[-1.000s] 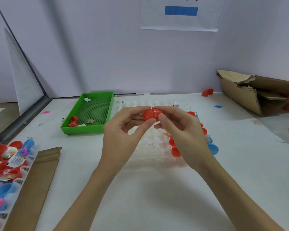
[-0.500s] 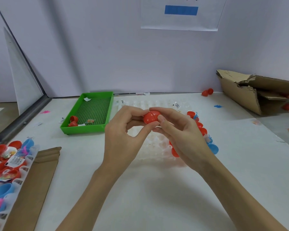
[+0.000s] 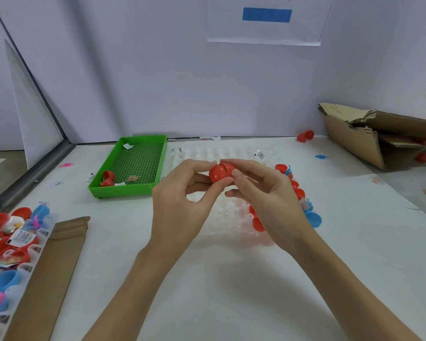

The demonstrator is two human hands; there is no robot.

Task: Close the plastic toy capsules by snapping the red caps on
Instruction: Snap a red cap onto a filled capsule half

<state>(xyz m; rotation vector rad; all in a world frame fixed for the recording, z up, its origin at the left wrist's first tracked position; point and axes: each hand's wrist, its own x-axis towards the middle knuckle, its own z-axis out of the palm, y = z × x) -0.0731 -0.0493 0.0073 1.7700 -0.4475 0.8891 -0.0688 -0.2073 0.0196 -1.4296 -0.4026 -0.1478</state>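
While both hands hover above the clear tray (image 3: 231, 212), the left hand (image 3: 182, 200) and right hand (image 3: 263, 193) pinch one red capsule (image 3: 220, 172) between thumbs and fingertips, its two halves nearly together but with a dark gap showing along the seam, so I'd judge this snap is not quite finished. Red and blue shells (image 3: 303, 205) sit along the tray's right edge, a filled tray (image 3: 12, 242) waits at far left, and plenty seems left to do.
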